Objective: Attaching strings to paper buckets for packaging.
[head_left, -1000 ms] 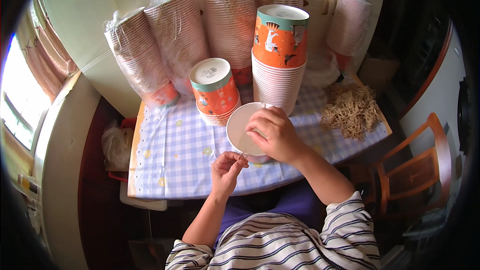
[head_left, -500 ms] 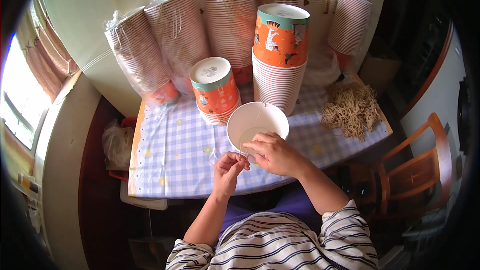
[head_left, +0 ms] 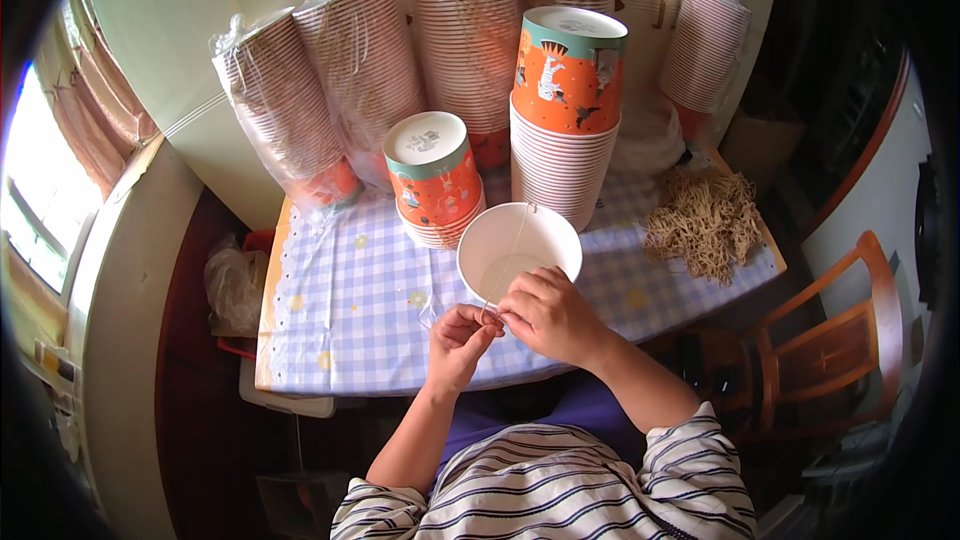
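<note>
I am seeing, at the far left, a crumpled plastic bag point(head_left: 235, 285) lying beside the surface point(head_left: 340, 320), which is wearing a blue-and-white checked cloth. Along the back, wrapped stacks of cups point(head_left: 350, 70) are leaning against the wall. Just in front of them an upside-down short stack of orange cups point(head_left: 432, 178) is standing on the cloth.

My left hand point(head_left: 458, 342) is pinching narrow, fingertips together on a thin string point(head_left: 505, 275) at the near edge of the surface. I cannot tell exactly how the string is fixed. The string is running up across the mouth of a white paper bowl point(head_left: 518, 248), which is tilting its open side toward me, just in front of the tall orange stack point(head_left: 562, 110).

My right hand point(head_left: 548, 315) is closing around the bowl's near rim, fingers touching the left hand's fingertips and the string.

Further right, a pile of tan strings point(head_left: 705, 225) is lying on the cloth, and a wooden chair point(head_left: 835, 345) is standing beyond the corner.
</note>
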Demonstrator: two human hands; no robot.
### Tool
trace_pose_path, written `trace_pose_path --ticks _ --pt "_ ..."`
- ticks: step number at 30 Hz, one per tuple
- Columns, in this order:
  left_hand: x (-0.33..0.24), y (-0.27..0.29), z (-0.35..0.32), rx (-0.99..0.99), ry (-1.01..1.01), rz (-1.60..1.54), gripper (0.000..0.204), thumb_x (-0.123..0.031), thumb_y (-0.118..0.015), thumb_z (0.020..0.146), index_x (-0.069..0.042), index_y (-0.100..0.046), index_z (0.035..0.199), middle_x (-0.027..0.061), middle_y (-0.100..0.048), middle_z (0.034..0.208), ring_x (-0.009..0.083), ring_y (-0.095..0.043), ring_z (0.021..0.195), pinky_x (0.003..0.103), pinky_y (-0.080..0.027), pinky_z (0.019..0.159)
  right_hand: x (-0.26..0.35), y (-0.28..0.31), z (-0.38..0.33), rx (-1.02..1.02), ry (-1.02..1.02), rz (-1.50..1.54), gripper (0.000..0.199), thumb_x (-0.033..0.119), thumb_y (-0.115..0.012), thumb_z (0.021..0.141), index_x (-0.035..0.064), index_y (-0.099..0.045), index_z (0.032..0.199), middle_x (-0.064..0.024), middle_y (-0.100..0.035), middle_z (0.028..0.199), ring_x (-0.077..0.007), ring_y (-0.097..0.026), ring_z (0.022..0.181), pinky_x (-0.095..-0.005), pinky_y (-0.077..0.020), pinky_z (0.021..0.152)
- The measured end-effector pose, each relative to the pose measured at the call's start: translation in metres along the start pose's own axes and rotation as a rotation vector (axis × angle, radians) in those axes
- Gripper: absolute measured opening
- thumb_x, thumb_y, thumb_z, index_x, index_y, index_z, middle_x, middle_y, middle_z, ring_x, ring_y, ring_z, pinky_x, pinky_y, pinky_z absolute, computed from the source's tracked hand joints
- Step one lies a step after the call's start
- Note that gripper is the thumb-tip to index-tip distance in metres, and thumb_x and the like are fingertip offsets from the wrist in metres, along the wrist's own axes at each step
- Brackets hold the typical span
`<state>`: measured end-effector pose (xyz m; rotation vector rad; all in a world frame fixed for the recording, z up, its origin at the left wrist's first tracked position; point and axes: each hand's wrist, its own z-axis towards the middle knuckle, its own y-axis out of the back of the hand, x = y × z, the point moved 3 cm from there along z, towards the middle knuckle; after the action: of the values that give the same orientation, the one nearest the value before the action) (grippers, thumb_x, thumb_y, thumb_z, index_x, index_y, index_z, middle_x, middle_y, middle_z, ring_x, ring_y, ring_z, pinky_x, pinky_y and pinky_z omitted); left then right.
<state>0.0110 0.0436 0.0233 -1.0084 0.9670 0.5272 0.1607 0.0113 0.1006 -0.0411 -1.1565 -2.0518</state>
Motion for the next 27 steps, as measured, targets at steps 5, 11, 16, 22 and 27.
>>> trace_pose_path --ticks 5,11,16,22,27 --pt "0.007 0.002 -0.009 -0.047 -0.073 0.040 0.012 0.002 -0.065 0.082 0.000 -0.058 0.090 0.0101 -0.063 0.093 0.0155 -0.060 0.086 0.028 -0.047 0.082 0.016 -0.005 -0.021 -0.150 -0.064 -0.111 0.018 0.005 -0.072 0.069 0.0096 -0.061 0.083 -0.0024 -0.054 0.080 -0.0217 -0.056 0.073 -0.0360 -0.0437 0.070" --pt "0.024 0.005 -0.018 -0.089 -0.096 0.053 0.012 0.005 -0.064 0.083 0.001 -0.059 0.092 0.0098 -0.063 0.096 0.0142 -0.060 0.089 0.026 -0.047 0.081 0.015 -0.021 -0.045 -0.264 -0.173 -0.087 0.018 0.004 -0.072 0.069 0.0096 -0.062 0.083 -0.0034 -0.056 0.076 -0.0231 -0.057 0.068 -0.0346 -0.0453 0.062" --pt "0.030 0.004 -0.020 -0.168 -0.056 -0.011 0.010 0.004 -0.063 0.084 0.001 -0.058 0.093 0.0090 -0.064 0.095 0.0132 -0.061 0.088 0.024 -0.049 0.079 0.004 -0.037 -0.055 -0.325 -0.260 -0.023 0.017 0.005 -0.070 0.070 0.0090 -0.061 0.084 -0.0042 -0.057 0.078 -0.0240 -0.059 0.072 -0.0368 -0.0467 0.064" --pt "0.035 0.016 -0.014 -0.183 -0.010 -0.076 0.009 0.005 -0.062 0.085 0.000 -0.058 0.092 0.0094 -0.065 0.094 0.0147 -0.062 0.089 0.024 -0.049 0.081 -0.021 -0.056 -0.077 -0.376 -0.253 -0.042 0.019 0.006 -0.070 0.071 0.0087 -0.064 0.088 -0.0069 -0.064 0.086 -0.0265 -0.062 0.075 -0.0362 -0.0498 0.067" --pt "0.038 0.033 0.007 -0.082 -0.107 -0.022 0.010 0.004 -0.063 0.084 0.000 -0.058 0.092 0.0100 -0.065 0.093 0.0143 -0.062 0.085 0.024 -0.050 0.076 -0.075 -0.040 -0.110 -0.380 -0.390 0.005 0.003 0.005 -0.065 0.074 0.0045 -0.063 0.076 -0.0111 -0.062 0.072 -0.0292 -0.061 0.064 -0.0374 -0.0489 0.058"
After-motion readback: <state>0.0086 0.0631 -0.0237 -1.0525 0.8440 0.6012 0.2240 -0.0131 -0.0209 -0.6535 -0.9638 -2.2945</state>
